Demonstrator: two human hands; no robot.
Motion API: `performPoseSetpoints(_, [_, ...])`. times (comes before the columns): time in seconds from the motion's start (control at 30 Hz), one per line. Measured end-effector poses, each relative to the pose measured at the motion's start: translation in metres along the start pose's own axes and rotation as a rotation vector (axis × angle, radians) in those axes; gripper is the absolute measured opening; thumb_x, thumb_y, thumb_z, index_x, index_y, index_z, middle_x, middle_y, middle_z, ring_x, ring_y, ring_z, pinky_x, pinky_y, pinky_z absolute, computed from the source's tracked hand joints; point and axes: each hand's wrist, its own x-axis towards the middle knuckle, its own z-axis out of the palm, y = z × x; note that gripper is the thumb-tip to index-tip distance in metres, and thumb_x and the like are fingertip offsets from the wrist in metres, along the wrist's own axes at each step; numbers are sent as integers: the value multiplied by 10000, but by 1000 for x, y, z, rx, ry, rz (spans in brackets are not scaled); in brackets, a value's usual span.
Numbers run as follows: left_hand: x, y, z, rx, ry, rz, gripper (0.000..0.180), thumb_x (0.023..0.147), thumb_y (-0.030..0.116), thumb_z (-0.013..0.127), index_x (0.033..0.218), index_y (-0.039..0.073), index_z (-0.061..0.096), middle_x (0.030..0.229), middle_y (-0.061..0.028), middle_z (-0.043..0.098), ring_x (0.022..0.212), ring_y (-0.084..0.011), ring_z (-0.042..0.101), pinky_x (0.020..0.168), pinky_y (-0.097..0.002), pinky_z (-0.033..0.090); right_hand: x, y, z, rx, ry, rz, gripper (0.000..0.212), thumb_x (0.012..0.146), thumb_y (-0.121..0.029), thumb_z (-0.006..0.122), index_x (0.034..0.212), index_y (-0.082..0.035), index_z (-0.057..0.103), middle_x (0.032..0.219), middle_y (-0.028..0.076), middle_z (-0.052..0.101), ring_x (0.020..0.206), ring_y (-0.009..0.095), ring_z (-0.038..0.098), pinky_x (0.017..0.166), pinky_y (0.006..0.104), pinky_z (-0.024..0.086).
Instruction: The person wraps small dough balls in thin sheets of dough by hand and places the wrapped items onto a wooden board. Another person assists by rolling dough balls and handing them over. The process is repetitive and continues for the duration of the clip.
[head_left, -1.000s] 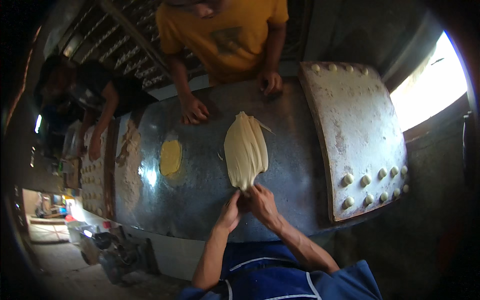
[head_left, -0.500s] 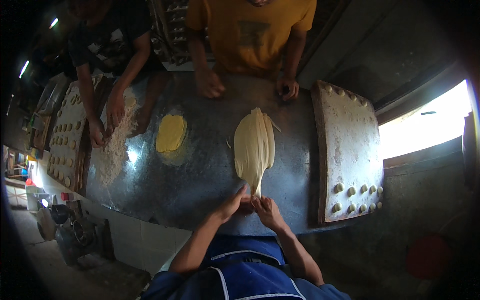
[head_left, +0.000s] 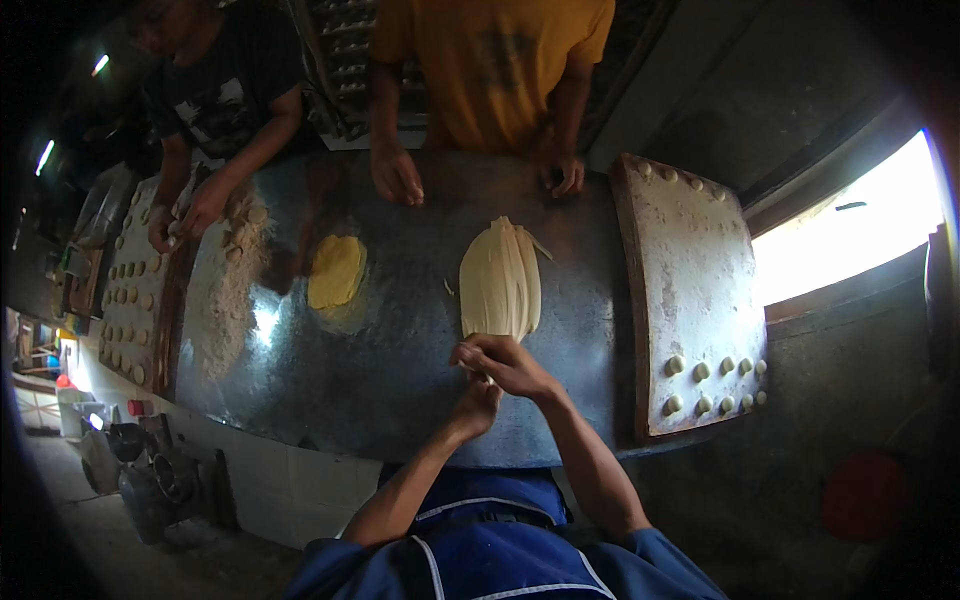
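Observation:
A long, pale, folded piece of dough (head_left: 502,285) lies on the dark metal table (head_left: 400,390) in front of me, its near end narrowing into my hands. My right hand (head_left: 510,367) is bent across that near end, palm down, fingers curled toward the left. Just below it and touching it, my left hand (head_left: 477,408) is closed, with a bit of pale dough showing between the two hands. My fingers hide most of the narrow end. A thin strip hangs loose at the dough's far right edge.
A yellow slab (head_left: 337,272), like butter or fat, sits left of the dough; beyond it lies scattered flour (head_left: 222,310). Boards with small dough balls stand at right (head_left: 690,290) and left (head_left: 135,270). Two co-workers stand across the table, one in an orange shirt (head_left: 495,75).
My right hand has moved up and left over the dough's narrow end. My left hand, earlier outstretched beside it, has closed below. The left co-worker's hands moved from the flour toward the board.

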Motion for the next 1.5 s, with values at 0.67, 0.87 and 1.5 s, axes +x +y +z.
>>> performPoseSetpoints(0.67, [27, -29, -16, 435, 882, 293, 277, 964, 63, 644, 1137, -15, 442, 1038, -209, 541, 965, -387, 573, 858, -479, 461, -61, 124, 16, -1070, 674, -46, 327, 882, -250, 720, 1010, -6, 544, 990, 218, 520, 914, 407, 520, 781, 513, 409])
performPoseSetpoints(0.87, [-9, -54, -81, 555, 698, 297, 241, 945, -21, 623, 1074, -12, 419, 1021, -220, 514, 938, -391, 567, 842, -464, 475, -120, 125, -61, -989, 306, 248, 335, 945, -272, 624, 1014, 48, 550, 941, 199, 582, 970, 380, 530, 836, 493, 407])
performPoseSetpoints(1.5, [-27, -57, -74, 585, 524, 563, 242, 953, 59, 672, 1021, 24, 441, 927, -166, 504, 842, -339, 553, 761, -457, 464, -141, 131, -52, -925, 283, 283, 255, 932, -241, 660, 991, -18, 550, 837, 153, 544, 875, 381, 551, 840, 520, 439])
